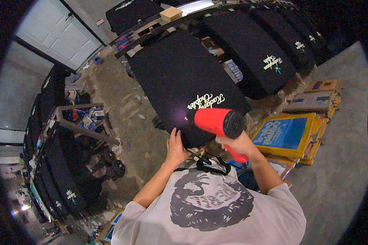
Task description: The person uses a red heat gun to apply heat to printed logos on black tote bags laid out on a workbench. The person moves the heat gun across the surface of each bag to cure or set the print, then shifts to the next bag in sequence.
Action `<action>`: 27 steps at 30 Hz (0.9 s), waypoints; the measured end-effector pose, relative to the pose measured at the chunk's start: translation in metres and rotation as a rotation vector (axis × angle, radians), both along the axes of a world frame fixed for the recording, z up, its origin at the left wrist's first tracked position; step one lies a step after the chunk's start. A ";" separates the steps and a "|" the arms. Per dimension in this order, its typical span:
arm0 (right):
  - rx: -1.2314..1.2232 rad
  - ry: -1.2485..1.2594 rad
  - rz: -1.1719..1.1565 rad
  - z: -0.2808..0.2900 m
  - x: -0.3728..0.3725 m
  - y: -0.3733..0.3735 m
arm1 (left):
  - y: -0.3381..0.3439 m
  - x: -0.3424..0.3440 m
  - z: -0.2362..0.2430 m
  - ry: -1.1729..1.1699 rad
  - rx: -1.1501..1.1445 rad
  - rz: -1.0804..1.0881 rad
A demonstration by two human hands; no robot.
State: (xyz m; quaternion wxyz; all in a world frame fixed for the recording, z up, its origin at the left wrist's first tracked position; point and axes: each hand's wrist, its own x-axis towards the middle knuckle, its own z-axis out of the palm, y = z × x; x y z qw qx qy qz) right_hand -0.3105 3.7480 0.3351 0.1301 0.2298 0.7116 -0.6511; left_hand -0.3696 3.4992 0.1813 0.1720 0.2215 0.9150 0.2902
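Curing step, by the look: right hand [238, 143] gripping a red heat gun [217, 121] aimed at the pale print [206, 101] on the black shirt [180, 77], left hand [176, 148] flat on the shirt's near edge; next wants slow, even sweeps.

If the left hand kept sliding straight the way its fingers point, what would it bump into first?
Probably nothing new: the left hand already rests on the black shirt on its board, so it would slide along the cloth, toward the printed lettering.

Platen [159, 61] – black printed shirt [184, 77] stretched flat.
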 end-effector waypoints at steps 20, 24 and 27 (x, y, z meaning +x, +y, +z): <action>0.024 0.081 -0.028 0.013 0.006 0.009 | 0.007 -0.011 -0.002 0.026 -0.067 -0.073; 0.080 0.017 -0.220 -0.010 0.014 0.040 | 0.012 -0.013 0.001 0.024 -0.028 -0.050; 0.124 0.058 -0.323 -0.023 0.018 0.047 | 0.014 -0.015 0.007 0.018 -0.079 -0.077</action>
